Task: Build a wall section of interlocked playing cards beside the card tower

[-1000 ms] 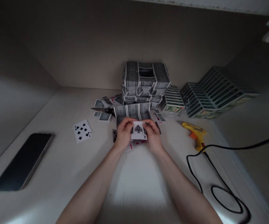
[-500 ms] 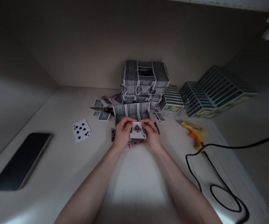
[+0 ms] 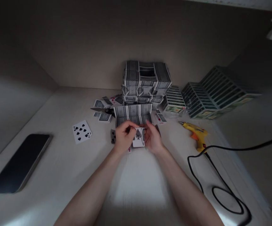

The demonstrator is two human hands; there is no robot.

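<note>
An ace of spades card (image 3: 138, 140) is between my hands, its face toward me and its right edge folded. My left hand (image 3: 124, 135) pinches the card at its upper left. My right hand (image 3: 153, 137) is at the card's right side, with its fingertips against the folded edge and the thumb raised. Just beyond my hands stands an open tray-like piece made of patterned cards (image 3: 133, 111). Behind it is a taller block of folded cards (image 3: 147, 78) with an opening in its top.
Scissors (image 3: 100, 110) lie on loose cards at the left, with spade cards (image 3: 82, 131) nearer. A phone (image 3: 20, 163) is at far left. At right are a yellow glue gun (image 3: 197, 133) with a looping black cord (image 3: 192, 169) and green-patterned card stacks (image 3: 216, 94).
The ace of spades has tilted and come slightly nearer, with its right edge now folded. My right thumb has lifted off its face, and my left hand has shifted slightly.
</note>
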